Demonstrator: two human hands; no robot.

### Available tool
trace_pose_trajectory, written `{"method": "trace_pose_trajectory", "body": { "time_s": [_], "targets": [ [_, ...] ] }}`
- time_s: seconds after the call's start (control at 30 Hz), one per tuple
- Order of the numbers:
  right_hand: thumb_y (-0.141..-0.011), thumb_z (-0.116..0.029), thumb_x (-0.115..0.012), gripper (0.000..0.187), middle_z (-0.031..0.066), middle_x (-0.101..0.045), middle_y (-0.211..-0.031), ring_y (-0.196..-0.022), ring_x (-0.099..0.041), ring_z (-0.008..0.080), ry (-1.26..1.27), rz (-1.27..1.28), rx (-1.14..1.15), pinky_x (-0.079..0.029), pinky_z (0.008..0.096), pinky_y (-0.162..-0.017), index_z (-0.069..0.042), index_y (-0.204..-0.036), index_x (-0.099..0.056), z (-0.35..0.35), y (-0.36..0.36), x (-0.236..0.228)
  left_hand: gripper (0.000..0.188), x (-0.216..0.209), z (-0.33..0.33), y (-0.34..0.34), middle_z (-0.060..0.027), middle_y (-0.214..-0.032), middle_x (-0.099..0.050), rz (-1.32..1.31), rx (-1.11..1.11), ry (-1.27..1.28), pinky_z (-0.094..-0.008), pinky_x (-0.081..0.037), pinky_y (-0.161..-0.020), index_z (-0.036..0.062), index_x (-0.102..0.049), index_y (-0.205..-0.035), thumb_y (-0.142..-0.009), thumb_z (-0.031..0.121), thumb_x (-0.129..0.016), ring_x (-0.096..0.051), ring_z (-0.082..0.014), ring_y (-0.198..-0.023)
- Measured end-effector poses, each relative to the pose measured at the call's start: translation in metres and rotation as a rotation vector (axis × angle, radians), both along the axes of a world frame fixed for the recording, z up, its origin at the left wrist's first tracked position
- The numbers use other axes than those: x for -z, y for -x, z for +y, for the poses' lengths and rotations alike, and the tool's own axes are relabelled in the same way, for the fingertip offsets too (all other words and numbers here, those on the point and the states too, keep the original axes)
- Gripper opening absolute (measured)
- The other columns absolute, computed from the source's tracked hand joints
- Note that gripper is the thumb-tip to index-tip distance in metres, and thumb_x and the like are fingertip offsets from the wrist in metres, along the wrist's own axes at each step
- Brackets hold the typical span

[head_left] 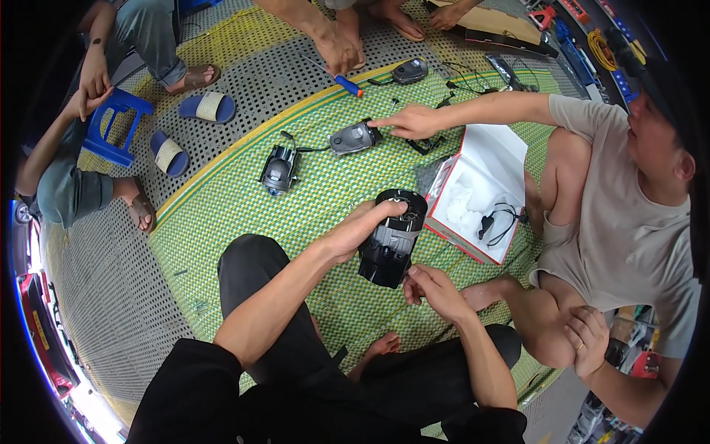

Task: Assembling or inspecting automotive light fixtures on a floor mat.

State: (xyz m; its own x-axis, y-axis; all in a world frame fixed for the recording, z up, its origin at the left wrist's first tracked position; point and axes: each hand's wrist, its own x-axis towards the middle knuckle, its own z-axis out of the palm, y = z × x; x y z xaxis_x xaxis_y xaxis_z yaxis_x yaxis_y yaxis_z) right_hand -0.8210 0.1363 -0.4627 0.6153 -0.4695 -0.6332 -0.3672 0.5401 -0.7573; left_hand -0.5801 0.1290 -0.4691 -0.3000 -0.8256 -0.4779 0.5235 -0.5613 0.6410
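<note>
My left hand [360, 231] grips a black, roughly cylindrical plastic housing [390, 248], its thumb pressed into the round open end. Inside that end some metal parts show, and a grey band runs across the middle. At the housing's lower right edge is my right hand [438, 290], its thumb and fingers pinched together. Whatever lies between those fingertips is too small to make out. Beyond my hands, a black finned lamp unit [278, 172] rests on the green woven mat [222, 214]. A cable runs beside it to a second grey-black unit [354, 139], where a co-worker's finger [388, 123] points.
An open white box with red sides [473, 200] holds white packing and a black cable [503, 222]. A blue-handled screwdriver [347, 86] and another black unit [409, 71] lie farther off. Slippers [208, 108] and a blue stool [118, 126] stand left. A person [599, 185] sits close on the right.
</note>
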Motion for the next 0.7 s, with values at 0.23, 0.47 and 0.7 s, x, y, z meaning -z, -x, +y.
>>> {"method": "trace_pose_trajectory", "body": {
  "time_s": [0.23, 0.47, 0.7],
  "targets": [
    [-0.103, -0.019, -0.053, 0.025, -0.0036, -0.045, -0.066, -0.057, -0.039, 0.007, -0.233, -0.048, 0.222, -0.029, 0.0245, -0.052, 0.001, -0.088, -0.061, -0.002, 0.007, 0.003, 0.048, -0.002, 0.004, 0.005, -0.0124, -0.098, -0.073, -0.014, -0.024, 0.071, -0.0311, -0.058, -0.076, -0.0059, -0.067, -0.11, -0.094, 0.039, -0.062, -0.07, -0.0166, -0.082],
    [-0.096, -0.011, -0.064, 0.013, 0.0062, -0.057, -0.071, -0.065, -0.057, 0.0149, 0.738, 0.151, -0.212, -0.045, 0.0312, -0.061, 0.001, -0.093, -0.061, 0.005, 0.003, 0.005, 0.047, -0.001, 0.004, 0.004, -0.0124, -0.097, -0.073, -0.051, 0.025, 0.061, -0.0305, -0.058, -0.073, -0.0058, -0.067, -0.109, -0.094, 0.039, -0.061, -0.071, -0.0166, -0.081],
    [-0.096, -0.016, -0.064, 0.024, 0.0112, -0.066, -0.075, -0.063, -0.064, 0.0191, 0.848, 0.095, -0.135, -0.05, 0.031, -0.06, 0.005, -0.107, -0.062, 0.005, 0.002, -0.006, 0.049, -0.002, 0.004, 0.003, -0.013, -0.097, -0.073, -0.071, -0.01, 0.049, -0.0302, -0.058, -0.072, -0.0053, -0.066, -0.112, -0.095, 0.04, -0.06, -0.071, -0.0173, -0.081]
  ]
}}
